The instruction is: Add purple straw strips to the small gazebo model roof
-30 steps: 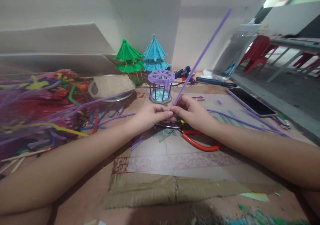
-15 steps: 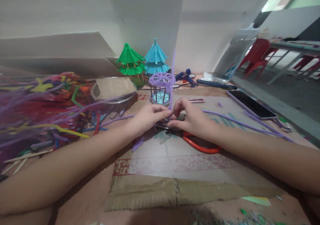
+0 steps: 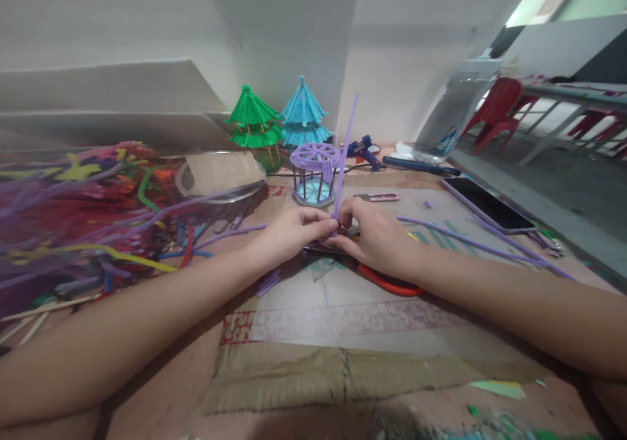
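A long purple pipe cleaner (image 3: 345,149) stands up from between my hands, leaning slightly right. My left hand (image 3: 296,231) pinches its lower part between thumb and fingertips. Close against it, my right hand (image 3: 369,231) has its fingers curled in at the bottom end of the same stem; the exact grip is partly hidden. Red-handled scissors (image 3: 392,286) lie under my right hand, their blades mostly covered. Just behind my hands is a small model pavilion with a purple spoked top (image 3: 316,157), dark posts and a light blue base.
Green (image 3: 253,117) and blue (image 3: 304,113) tiered models stand by the wall. A glue gun (image 3: 362,151), pink snips (image 3: 382,197), a phone (image 3: 487,204) and a large clear bottle (image 3: 453,110) are to the right. Many coloured pipe cleaners (image 3: 88,211) pile up at left. Short purple offcuts (image 3: 268,283) lie on the cardboard (image 3: 274,378).
The upright purple pipe cleaner has tilted to the right at its top. My right hand has shifted slightly, with its fingers closer to my left fingertips.
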Demonstrator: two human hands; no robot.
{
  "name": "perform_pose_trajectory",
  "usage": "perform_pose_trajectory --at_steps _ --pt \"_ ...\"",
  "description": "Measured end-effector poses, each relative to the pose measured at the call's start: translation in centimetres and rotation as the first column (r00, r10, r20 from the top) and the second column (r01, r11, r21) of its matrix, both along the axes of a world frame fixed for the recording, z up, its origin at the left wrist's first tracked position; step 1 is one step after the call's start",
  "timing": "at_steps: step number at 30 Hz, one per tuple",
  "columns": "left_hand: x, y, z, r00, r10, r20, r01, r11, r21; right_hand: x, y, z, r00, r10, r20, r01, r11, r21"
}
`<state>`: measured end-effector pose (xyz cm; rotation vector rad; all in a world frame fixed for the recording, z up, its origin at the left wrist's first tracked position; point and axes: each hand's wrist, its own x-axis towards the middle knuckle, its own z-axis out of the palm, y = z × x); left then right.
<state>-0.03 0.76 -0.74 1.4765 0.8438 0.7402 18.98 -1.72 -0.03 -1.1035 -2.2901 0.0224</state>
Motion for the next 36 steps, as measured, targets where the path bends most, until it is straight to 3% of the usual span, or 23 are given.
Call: perform_pose_trajectory --at_steps 12,23,36 --pt "-0.04 0.13 -0.07 0.999 -0.008 -0.035 0.009 0.999 0.035 -0.05 0.08 -0.17 0.999 -0.033 0.006 0.033 0.999 -0.039" --pt "0.09 -0.14 0.01 0.998 0.054 0.015 -0.053 0.997 -0.049 0.24 0.28 0.00 0.995 0.079 0.059 -0.086 0.987 0.133" --pt "0.21 -0.22 -0.03 0.996 0.086 -0.003 -0.086 0.996 0.029 0.15 0.56 -0.07 0.991 0.100 0.091 -0.116 0.975 0.189"
